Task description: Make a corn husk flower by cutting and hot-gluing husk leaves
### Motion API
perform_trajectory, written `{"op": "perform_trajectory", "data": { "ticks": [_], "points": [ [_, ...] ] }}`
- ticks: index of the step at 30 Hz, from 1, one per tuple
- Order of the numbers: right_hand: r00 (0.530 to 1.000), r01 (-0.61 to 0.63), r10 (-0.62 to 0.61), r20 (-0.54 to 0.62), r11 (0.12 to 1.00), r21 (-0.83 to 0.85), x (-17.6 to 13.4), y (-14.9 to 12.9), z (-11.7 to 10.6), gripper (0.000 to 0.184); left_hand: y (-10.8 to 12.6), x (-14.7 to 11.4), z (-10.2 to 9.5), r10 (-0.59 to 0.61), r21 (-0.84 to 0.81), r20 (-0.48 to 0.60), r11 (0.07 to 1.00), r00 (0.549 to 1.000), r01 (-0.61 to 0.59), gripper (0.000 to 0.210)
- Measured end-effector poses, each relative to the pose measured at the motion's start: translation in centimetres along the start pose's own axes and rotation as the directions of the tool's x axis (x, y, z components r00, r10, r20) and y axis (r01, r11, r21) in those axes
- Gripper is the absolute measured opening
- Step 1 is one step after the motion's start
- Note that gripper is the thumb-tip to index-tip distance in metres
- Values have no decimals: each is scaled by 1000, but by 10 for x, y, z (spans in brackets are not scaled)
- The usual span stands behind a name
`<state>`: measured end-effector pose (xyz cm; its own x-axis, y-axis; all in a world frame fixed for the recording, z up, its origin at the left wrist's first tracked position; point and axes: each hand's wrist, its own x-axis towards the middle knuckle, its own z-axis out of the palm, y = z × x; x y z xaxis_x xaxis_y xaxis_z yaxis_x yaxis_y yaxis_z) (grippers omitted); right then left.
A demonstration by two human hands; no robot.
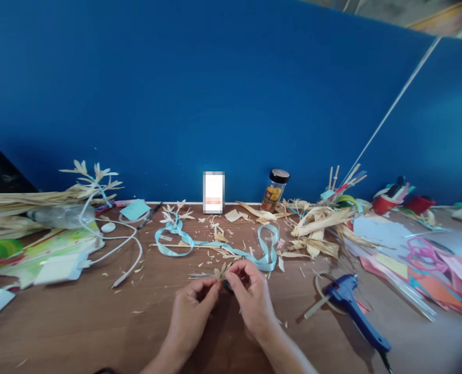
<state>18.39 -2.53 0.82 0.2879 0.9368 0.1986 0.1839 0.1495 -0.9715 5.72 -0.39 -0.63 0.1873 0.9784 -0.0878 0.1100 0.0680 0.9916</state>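
Low over the table in the middle, my left hand (195, 307) pinches a small pale flower of dried husk petals (220, 273) between thumb and fingertips. My right hand (251, 293) is closed in a pinch at the right edge of the same petals; its fingers partly hide what lies between them. Behind and under the hands lies a pair of scissors (200, 275), its dark handle mostly covered. A light blue ribbon (211, 243) stretches in loops just beyond my fingers, with husk scraps (219, 234) strewn around it.
To the right rests a blue glue gun (357, 311) with its cord. At the back stand a black-lidded jar (275, 189) and finished husk flowers (174, 214). Husk bundles (320, 226), coloured paper (429, 270), a white cable (133, 234) and a clear bottle (65, 215) crowd the sides.
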Motion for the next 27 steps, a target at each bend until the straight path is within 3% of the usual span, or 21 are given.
{"op": "perform_trajectory", "data": {
  "ticks": [12, 23, 27],
  "points": [
    [992, 110, -103, 67, 989, -97, -4, -9, -1, 11, 0, 1, -1, -25, -52, -71, 998, 997, 22, 24],
    [988, 117, -104, 114, 985, -123, -5, -8, 0, 12, -1, 1, -2, -26, -79, -109, 997, 994, 17, 24],
    [996, 69, -64, 57, 993, -91, -5, -9, 1, 9, 0, 0, -1, 20, -10, -139, 1000, 990, -22, 22]
  ]
}}
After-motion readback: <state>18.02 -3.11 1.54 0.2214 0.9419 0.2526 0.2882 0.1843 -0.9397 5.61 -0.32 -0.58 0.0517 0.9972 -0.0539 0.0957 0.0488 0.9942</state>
